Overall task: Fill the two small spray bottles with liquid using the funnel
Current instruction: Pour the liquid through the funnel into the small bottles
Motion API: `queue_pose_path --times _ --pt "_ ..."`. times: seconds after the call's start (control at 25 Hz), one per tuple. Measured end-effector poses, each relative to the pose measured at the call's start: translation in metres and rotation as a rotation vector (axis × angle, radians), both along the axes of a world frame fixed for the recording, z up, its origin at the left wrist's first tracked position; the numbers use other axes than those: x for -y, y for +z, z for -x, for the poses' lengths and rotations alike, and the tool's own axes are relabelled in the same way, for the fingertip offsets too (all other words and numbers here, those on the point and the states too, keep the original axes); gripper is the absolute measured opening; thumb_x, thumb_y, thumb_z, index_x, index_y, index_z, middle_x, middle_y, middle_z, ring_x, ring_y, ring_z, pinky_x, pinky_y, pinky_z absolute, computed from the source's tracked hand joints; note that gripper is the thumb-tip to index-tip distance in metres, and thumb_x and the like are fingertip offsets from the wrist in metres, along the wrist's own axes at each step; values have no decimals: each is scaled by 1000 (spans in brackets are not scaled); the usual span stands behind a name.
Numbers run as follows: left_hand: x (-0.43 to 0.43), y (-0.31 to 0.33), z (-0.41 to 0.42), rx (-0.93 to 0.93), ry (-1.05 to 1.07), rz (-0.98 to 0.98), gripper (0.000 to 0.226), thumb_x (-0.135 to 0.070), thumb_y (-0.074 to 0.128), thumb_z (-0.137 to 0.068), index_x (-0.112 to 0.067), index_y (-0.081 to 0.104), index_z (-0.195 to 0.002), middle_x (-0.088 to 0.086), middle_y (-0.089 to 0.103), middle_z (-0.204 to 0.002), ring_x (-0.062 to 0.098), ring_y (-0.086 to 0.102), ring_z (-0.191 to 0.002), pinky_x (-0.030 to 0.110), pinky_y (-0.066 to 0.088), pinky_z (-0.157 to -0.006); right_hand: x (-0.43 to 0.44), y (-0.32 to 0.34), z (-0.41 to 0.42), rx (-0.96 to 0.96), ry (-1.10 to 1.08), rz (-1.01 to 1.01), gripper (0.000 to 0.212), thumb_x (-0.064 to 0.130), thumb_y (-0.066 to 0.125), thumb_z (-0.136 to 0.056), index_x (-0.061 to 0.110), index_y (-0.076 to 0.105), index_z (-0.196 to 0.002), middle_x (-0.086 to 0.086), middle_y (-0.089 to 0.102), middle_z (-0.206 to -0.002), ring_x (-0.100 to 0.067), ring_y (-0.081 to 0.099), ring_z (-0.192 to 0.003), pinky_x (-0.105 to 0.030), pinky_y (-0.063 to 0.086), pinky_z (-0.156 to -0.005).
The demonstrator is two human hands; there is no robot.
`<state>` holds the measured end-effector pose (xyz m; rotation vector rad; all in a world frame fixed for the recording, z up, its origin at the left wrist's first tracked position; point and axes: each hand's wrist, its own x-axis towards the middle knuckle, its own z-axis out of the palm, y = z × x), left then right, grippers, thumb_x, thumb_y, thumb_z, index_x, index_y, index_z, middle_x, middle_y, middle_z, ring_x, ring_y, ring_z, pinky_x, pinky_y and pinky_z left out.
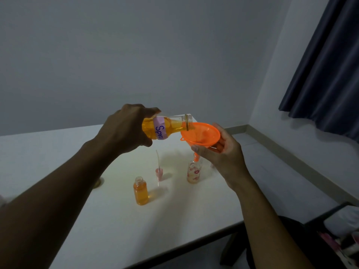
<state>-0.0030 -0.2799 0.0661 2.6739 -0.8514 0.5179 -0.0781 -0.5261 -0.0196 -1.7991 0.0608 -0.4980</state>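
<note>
My left hand [126, 129] grips a large clear bottle [167, 128] of orange liquid with a purple label, tipped nearly flat so its mouth rests over the rim of an orange funnel [201, 134]. My right hand [223, 158] holds the funnel from below, with its spout in the neck of a small flower-patterned spray bottle [193, 172] standing on the white table [77, 181]. A second small bottle [140, 192], uncapped and filled with orange liquid, stands nearer to me on the left. A pink spray-pump cap with its tube [159, 172] stands between the two small bottles.
A round brownish lid [98, 183] lies on the table beside my left forearm. The table's dark front edge runs diagonally at lower right. A dark curtain [326, 65] hangs at upper right, and a dark bag [291, 241] lies on the floor beyond the table edge.
</note>
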Motion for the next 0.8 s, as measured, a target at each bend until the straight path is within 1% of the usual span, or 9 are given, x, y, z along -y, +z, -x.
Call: queue_pose_path --times 0.08,0.2,0.36,0.56,0.8 --pt "0 0 -1 5 6 -7 87 -18 89 -57 -21 51 -135 13 66 -116 35 63 -97 51 56 -77 1 0 0 0 0 1 91 44 88 -69 31 44 -147 3 56 -142 -22 59 -125 -47 58 -96" --pt "0 0 -2 5 2 -8 87 -18 89 -56 -21 52 -135 13 66 -115 35 63 -97 51 56 -76 0 0 0 -5 4 -7 93 47 88 -66 31 44 -147 3 56 -142 -22 59 -125 -47 58 -96" --pt "1 0 -1 0 3 -2 86 -17 89 -57 -21 52 -134 13 66 -115 35 63 -98 51 56 -77 1 -1 -1 -6 11 -8 89 46 89 -68 32 46 -145 3 58 -139 -22 61 -123 -47 59 -95" --pt "1 1 0 -1 6 -14 86 -18 89 -57 -22 51 -135 12 66 -117 34 63 -100 50 56 -78 0 0 -2 -2 20 -15 91 55 88 -60 34 50 -140 4 61 -136 -22 62 -121 -48 60 -92" --pt "2 2 1 -6 0 -19 85 -18 89 -58 -21 52 -134 12 66 -117 34 64 -99 50 56 -79 2 -1 -2 1 17 -6 90 53 87 -62 35 49 -142 5 60 -137 -21 61 -122 -47 60 -93"
